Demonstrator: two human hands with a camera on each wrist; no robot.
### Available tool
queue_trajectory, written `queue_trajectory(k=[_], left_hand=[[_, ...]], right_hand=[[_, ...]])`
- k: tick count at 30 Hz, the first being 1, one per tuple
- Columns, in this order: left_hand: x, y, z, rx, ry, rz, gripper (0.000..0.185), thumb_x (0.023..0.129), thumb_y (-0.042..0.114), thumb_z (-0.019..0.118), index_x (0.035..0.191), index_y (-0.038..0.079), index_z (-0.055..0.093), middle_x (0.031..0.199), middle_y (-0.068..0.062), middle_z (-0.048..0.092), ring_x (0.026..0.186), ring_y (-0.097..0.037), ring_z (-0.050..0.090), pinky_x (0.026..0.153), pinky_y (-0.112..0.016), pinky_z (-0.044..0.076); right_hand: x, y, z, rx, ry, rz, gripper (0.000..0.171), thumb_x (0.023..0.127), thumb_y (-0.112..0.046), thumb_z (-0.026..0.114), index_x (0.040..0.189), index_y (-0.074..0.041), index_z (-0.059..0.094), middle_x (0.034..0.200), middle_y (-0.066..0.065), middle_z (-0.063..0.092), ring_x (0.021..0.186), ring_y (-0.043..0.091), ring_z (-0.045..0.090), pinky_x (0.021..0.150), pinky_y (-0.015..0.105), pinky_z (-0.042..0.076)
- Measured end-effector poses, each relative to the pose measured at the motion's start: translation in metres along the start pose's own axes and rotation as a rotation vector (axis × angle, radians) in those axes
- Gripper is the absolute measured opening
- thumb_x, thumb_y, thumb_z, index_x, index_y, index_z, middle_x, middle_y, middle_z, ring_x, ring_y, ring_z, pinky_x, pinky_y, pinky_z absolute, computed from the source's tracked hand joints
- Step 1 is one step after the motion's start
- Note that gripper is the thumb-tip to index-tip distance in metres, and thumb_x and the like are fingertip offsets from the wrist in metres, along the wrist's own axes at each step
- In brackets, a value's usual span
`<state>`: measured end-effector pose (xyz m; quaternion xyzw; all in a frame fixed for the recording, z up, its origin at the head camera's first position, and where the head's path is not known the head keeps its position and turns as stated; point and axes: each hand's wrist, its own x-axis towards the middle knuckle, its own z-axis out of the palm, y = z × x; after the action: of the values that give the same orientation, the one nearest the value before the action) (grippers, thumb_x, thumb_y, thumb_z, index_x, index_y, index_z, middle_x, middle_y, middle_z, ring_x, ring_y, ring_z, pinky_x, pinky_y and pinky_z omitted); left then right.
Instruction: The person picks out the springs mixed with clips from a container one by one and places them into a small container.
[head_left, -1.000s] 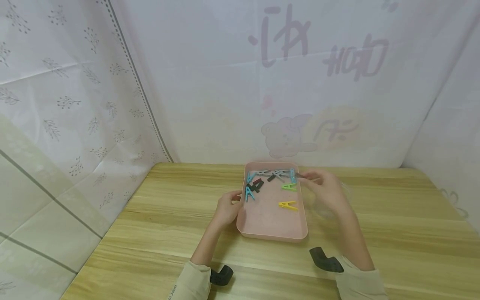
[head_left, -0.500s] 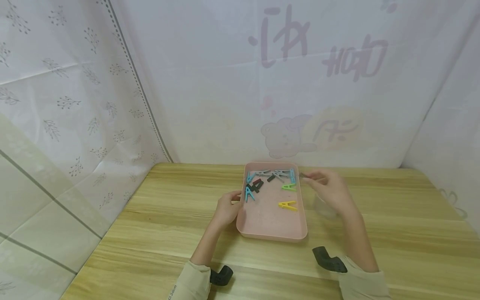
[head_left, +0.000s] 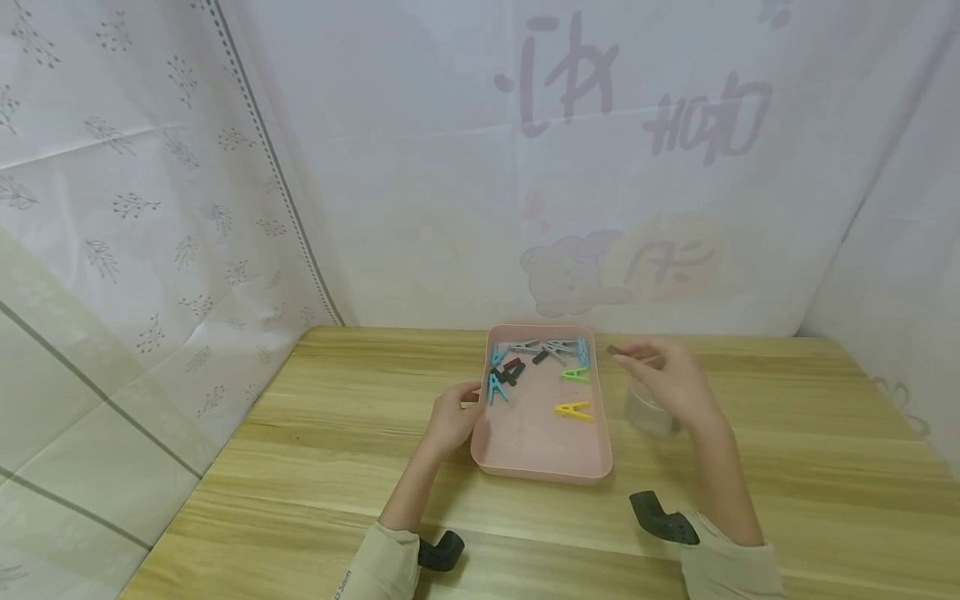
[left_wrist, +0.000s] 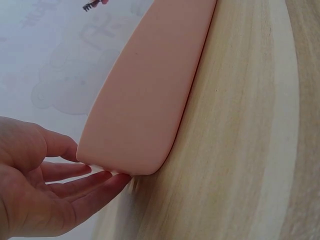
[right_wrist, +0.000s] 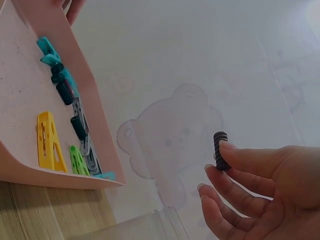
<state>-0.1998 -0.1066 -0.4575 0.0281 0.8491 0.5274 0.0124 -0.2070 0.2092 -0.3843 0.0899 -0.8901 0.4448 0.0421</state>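
A pink tray (head_left: 525, 450) lies on the wooden table and holds several clothespins, among them a yellow one (head_left: 574, 410), a green one (head_left: 576, 375) and blue ones (head_left: 495, 387). My left hand (head_left: 463, 408) rests against the tray's left wall; in the left wrist view its straight fingers (left_wrist: 85, 182) touch the tray (left_wrist: 150, 85) at a corner. My right hand (head_left: 637, 358) is right of the tray and pinches a dark clothespin (head_left: 615, 350) between thumb and fingers (right_wrist: 235, 155), above a clear plastic container (head_left: 651, 412). The dark clothespin (right_wrist: 220, 150) shows plainly in the right wrist view.
White printed cloth walls close in the table at the back and on both sides. The clear container (right_wrist: 150, 225) stands close to the tray's right wall (right_wrist: 95, 115). Bare wood lies left, right and in front of the tray.
My right hand has moved right from the tray's far corner, carrying the dark clothespin to above the clear container. The left hand and the tray have stayed put.
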Motion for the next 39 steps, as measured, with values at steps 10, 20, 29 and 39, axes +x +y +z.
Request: queue_trajectory(k=[10,20,29,39], left_hand=[[0.000,-0.001,-0.001,-0.015,-0.013,-0.006,0.042,0.100,0.007,0.063,0.140,-0.007,0.063,0.125,-0.029,0.069,0.107,-0.041,0.072,0.088,-0.045,0.062],[0.000,-0.001,-0.001,-0.007,-0.017,-0.009,0.044,0.099,0.005,0.061,0.141,-0.007,0.061,0.126,-0.030,0.068,0.109,-0.042,0.071,0.089,-0.047,0.062],[-0.001,-0.001,-0.001,-0.002,-0.018,-0.004,0.044,0.100,0.007,0.061,0.142,-0.007,0.061,0.128,-0.031,0.067,0.110,-0.044,0.071,0.089,-0.048,0.062],[-0.001,-0.001,-0.001,-0.001,-0.017,0.001,0.044,0.099,0.005,0.061,0.141,-0.008,0.061,0.126,-0.031,0.068,0.105,-0.040,0.072,0.085,-0.044,0.063]], right_hand=[[-0.001,0.007,-0.007,0.000,0.004,0.004,0.039,0.108,-0.026,0.061,0.130,0.005,0.067,0.129,0.032,0.067,0.118,0.053,0.063,0.097,0.069,0.051],[-0.003,0.013,-0.013,-0.021,0.007,-0.004,0.038,0.108,-0.026,0.062,0.127,0.006,0.068,0.127,0.031,0.068,0.116,0.051,0.064,0.096,0.067,0.052],[-0.005,0.018,-0.020,-0.046,0.013,0.008,0.039,0.108,-0.027,0.062,0.129,0.006,0.068,0.130,0.032,0.067,0.117,0.052,0.064,0.094,0.065,0.053],[-0.009,0.023,-0.027,-0.051,0.010,0.018,0.041,0.108,-0.029,0.061,0.129,0.007,0.068,0.129,0.032,0.067,0.116,0.051,0.064,0.094,0.061,0.053]])
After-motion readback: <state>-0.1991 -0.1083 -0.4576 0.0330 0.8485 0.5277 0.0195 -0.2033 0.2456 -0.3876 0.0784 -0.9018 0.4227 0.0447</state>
